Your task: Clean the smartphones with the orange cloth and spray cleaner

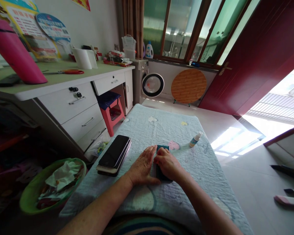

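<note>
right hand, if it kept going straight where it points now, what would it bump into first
Most likely the left hand, just ahead along the right hand's line, toward the upper left of the picture. Any gap between them is hard to judge from this view.

The place looks like a room in a home: a washing machine stands beneath a curtain, a detergent bottle nearby, with a plastic stool under a drawered tabletop and a cartoonish patterned cloth in the foreground.
</note>
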A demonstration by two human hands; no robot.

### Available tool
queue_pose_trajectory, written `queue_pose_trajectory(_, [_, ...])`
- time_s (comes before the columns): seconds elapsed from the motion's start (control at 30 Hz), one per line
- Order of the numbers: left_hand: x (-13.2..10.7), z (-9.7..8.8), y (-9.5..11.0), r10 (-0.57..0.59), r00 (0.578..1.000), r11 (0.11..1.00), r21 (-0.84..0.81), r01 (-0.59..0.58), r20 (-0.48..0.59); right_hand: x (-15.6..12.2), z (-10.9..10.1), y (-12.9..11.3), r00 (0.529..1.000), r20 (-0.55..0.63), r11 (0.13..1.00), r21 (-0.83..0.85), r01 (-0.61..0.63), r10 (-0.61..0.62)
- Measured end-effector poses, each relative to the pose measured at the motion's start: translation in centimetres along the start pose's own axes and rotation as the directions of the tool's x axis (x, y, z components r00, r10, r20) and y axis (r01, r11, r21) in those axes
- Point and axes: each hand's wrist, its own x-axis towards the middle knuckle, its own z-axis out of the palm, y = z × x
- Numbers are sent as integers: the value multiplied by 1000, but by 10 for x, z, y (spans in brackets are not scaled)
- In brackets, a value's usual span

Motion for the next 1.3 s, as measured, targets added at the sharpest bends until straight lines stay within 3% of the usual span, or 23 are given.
queue_pose_trajectory(0.37, [3,-4,2,37,999,999,21,-36,-27,45,-2,28,993,-34,988,-97,-116,113])
queue_pose_trajectory(0.7, [6,-14,11,-43,993,999,31,40,106,53,-6,39,982,-21,975,-110,-191,190])
queue_pose_trajectory(0.83, [9,-18,16,-84,981,995,67,73,176,47,-8,48,972,-47,967,-95,-235,232])
queue_pose_trajectory(1.1, [11,-21,18,-82,982,995,74,70,168,17,-15,74,938,-126,944,-17,-329,324])
queue_pose_trajectory(1.3, [11,-20,17,-94,978,994,77,81,188,1,-13,61,916,-166,931,74,-357,364])
